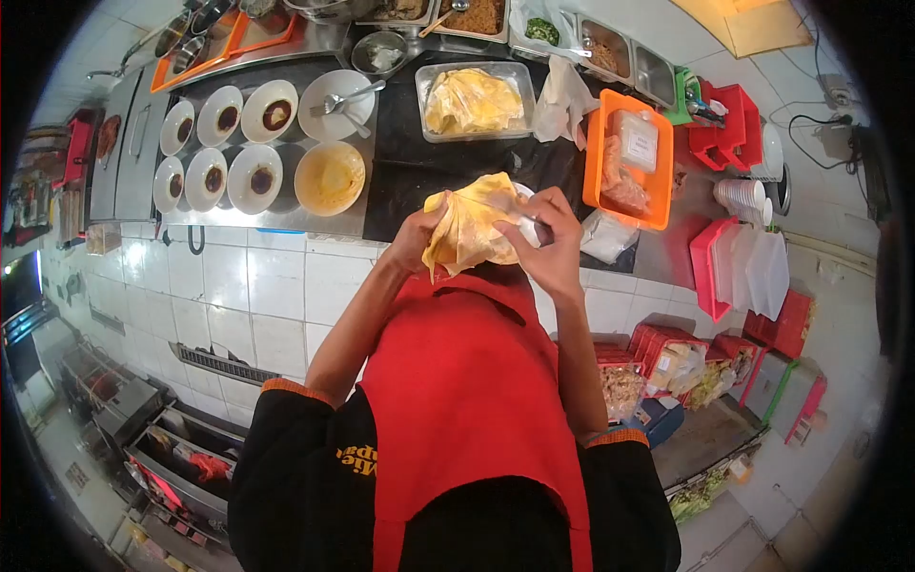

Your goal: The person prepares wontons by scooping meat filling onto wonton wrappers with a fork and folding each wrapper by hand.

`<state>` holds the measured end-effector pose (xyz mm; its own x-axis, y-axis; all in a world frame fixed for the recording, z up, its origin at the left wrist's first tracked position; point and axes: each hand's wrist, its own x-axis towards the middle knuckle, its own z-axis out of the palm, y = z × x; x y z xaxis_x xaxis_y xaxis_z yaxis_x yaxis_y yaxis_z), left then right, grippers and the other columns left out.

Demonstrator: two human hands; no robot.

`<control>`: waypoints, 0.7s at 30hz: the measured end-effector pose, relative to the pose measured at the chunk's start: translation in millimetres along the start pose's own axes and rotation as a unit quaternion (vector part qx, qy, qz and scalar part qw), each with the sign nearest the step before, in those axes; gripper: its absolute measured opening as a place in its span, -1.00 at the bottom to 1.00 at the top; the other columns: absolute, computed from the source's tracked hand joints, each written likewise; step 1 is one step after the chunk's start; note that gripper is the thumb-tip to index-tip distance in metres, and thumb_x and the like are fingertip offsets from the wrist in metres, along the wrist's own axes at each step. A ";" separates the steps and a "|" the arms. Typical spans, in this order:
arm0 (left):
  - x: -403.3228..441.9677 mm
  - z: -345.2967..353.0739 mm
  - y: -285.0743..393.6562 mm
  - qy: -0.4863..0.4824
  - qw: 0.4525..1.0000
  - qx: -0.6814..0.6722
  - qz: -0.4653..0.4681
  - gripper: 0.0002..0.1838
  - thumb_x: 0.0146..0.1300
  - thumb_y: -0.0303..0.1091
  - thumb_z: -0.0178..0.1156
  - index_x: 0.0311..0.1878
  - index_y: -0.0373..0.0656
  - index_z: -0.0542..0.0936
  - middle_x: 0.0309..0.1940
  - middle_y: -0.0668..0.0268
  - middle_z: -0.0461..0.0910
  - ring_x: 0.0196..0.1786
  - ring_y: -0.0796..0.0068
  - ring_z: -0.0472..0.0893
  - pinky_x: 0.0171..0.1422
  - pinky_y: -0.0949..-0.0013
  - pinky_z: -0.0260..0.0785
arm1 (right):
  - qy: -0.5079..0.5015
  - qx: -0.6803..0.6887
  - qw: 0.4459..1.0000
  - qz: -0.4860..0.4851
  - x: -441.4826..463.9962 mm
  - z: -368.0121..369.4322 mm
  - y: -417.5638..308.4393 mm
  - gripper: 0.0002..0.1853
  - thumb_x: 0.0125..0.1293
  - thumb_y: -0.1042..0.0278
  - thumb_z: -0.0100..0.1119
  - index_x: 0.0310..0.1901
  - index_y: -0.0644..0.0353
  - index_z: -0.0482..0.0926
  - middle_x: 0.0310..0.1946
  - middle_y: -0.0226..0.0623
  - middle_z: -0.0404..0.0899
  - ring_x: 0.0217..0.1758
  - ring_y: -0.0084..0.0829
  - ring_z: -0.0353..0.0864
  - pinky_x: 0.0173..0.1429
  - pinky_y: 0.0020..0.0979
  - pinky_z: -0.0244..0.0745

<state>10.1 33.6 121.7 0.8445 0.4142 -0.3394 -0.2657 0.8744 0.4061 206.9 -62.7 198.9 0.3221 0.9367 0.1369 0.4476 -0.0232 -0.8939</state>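
Single view from the head. On my distant screen I look out through one camera worn on the person's head, facing forward and steeply down. The left hand (414,238) and right hand (557,238) lie near the middle of my view, at close range. On the near side of the hands, the person's apron (477,381) fills the foreground; beyond them I see across the counter (286,218). The wide lens also takes in the floor (276,276) left of the hands, curving toward a dark, rounded border.
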 end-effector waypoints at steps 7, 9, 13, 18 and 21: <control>5.8 -11.4 0.0 0.028 0.999 -0.025 0.027 -0.38 0.61 0.08 -0.19 0.39 -0.29 0.38 0.19 0.13 0.59 0.19 0.29 0.64 0.29 0.21 0.54 | -0.186 0.108 0.973 0.088 -13.0 5.5 -70.8 -0.71 0.19 0.68 0.36 -0.06 0.20 0.73 -0.12 -0.25 0.70 -0.21 -0.53 0.59 -0.18 -0.53 0.47; 0.0 -3.7 5.3 -0.016 0.996 -0.078 0.032 -0.38 0.61 0.06 -0.20 0.38 -0.31 0.39 0.18 0.12 0.59 0.16 0.29 0.66 0.27 0.22 0.56 | -0.182 0.106 0.977 0.045 -12.0 -6.6 -67.2 -0.67 0.23 0.73 0.27 0.00 0.17 0.73 -0.14 -0.26 0.69 -0.20 -0.52 0.59 -0.15 -0.53 0.46; -6.1 -7.1 2.4 0.038 0.996 -0.047 0.059 -0.40 0.61 0.03 -0.17 0.35 -0.35 0.41 0.15 0.14 0.61 0.12 0.32 0.68 0.24 0.25 0.56 | -0.130 0.101 0.986 0.027 -5.5 -48.7 -52.3 -0.59 0.31 0.82 0.08 0.06 0.17 0.72 -0.20 -0.29 0.65 -0.22 -0.54 0.58 -0.13 -0.61 0.41; -14.2 -1.1 6.4 0.060 0.990 0.121 0.051 -0.45 0.62 -0.01 -0.13 0.27 -0.35 0.48 0.06 0.22 0.64 0.05 0.49 0.68 0.18 0.37 0.55 | -0.123 0.074 0.984 0.107 7.5 -67.9 -43.9 -0.62 0.33 0.79 0.09 0.04 0.19 0.74 -0.31 -0.39 0.58 -0.32 -0.66 0.45 -0.28 -0.63 0.27; -16.1 13.7 9.9 0.044 0.992 0.093 0.068 -0.44 0.62 0.02 -0.15 0.25 -0.34 0.49 0.05 0.22 0.65 0.02 0.52 0.68 0.17 0.39 0.55 | -0.131 0.088 0.979 0.125 12.1 -70.1 -36.2 -0.63 0.33 0.79 0.08 0.02 0.19 0.74 -0.32 -0.42 0.56 -0.35 -0.71 0.38 -0.36 -0.63 0.20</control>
<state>0.3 32.1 142.8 0.7606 0.5531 -0.3400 -0.2771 0.7501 0.6005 253.1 -75.0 262.9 0.1669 0.9676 -0.1895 0.2236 -0.2243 -0.9485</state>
